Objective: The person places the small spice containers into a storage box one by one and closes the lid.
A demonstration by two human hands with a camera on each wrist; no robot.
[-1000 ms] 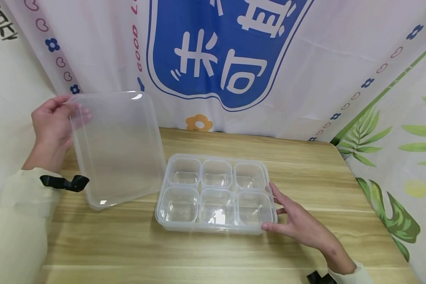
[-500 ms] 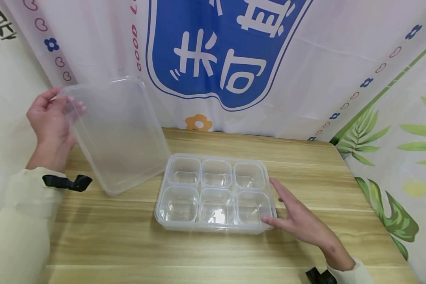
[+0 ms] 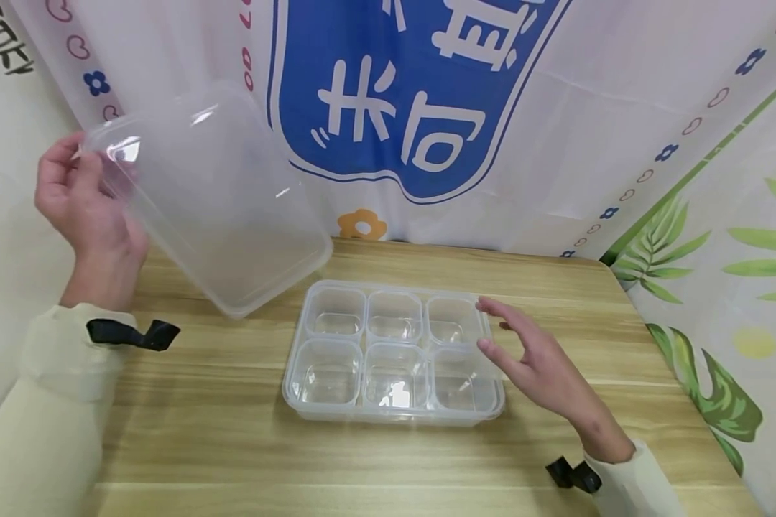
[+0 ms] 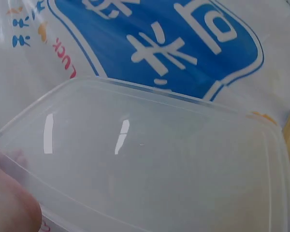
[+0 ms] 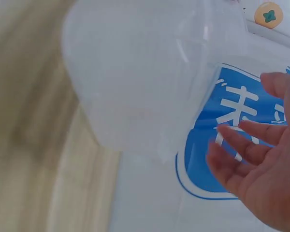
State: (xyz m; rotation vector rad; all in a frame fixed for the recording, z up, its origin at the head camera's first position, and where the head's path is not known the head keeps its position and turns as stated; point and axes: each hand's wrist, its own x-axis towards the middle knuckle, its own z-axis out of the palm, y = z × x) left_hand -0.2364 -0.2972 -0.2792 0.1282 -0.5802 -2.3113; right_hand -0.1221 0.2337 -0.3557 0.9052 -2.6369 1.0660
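Note:
By its far left corner my left hand (image 3: 97, 205) pinches a clear plastic lid (image 3: 213, 208), holding it tilted in the air above the table's left side. The lid (image 4: 159, 154) fills much of the left wrist view, with only part of the hand (image 4: 12, 200) at the edge. On the table sits a clear plastic box (image 3: 394, 413) with six-part layout of several square compartments, nothing visible in them. My right hand (image 3: 543, 362) hovers over the box's right end, fingers spread and holding nothing. Its fingers (image 5: 249, 147) are loosely bent in the right wrist view.
The wood-grain table (image 3: 362, 474) runs up to a white curtain (image 3: 556, 143) with a blue printed panel. A leaf-patterned cloth (image 3: 737, 287) hangs at the right, and a pale wall covering (image 3: 13, 215) stands close at the left.
The lid has risen and tilted further, its lower edge shifting up and right. My right hand has come off the box's right edge and moved up slightly. The box has stayed put.

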